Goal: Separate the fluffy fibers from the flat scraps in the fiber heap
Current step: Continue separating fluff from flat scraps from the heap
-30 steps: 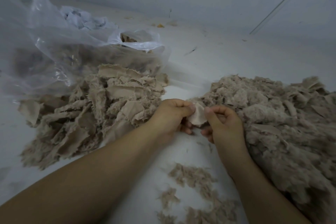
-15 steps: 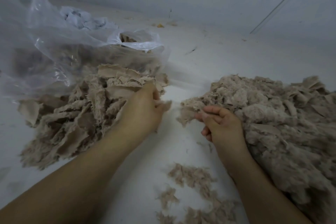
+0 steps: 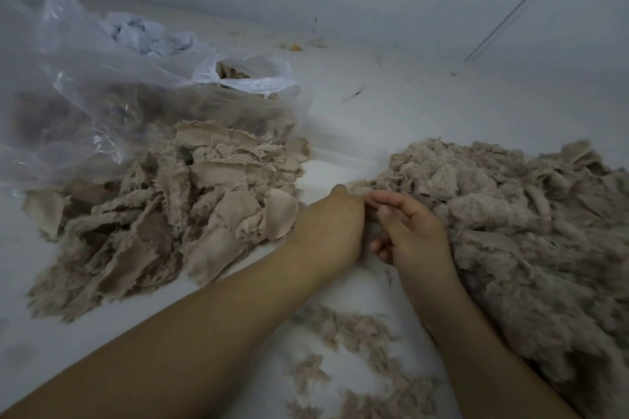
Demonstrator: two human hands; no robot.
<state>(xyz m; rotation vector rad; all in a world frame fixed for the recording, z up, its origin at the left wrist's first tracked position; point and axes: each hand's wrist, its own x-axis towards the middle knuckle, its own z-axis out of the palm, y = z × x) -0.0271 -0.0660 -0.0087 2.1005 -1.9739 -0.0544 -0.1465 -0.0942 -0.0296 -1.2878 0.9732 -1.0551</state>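
A large heap of beige fluffy fibers mixed with scraps fills the right side of the pale surface. A pile of flat beige scraps lies on the left. My left hand and my right hand meet at the near left edge of the fluffy heap. The right hand's thumb and fingers are curled and pinch a tuft of fiber at that edge. My left hand's fingers reach into the same tuft; its fingertips are hidden behind the hand.
A clear plastic bag holding more beige material stands behind the scrap pile, with crumpled white material behind it. Loose fiber tufts lie scattered on the surface between my forearms. A wall rises at the back.
My left hand carried a flat scrap to the left pile, let it go there, and has come back to the heap's edge beside my right hand.
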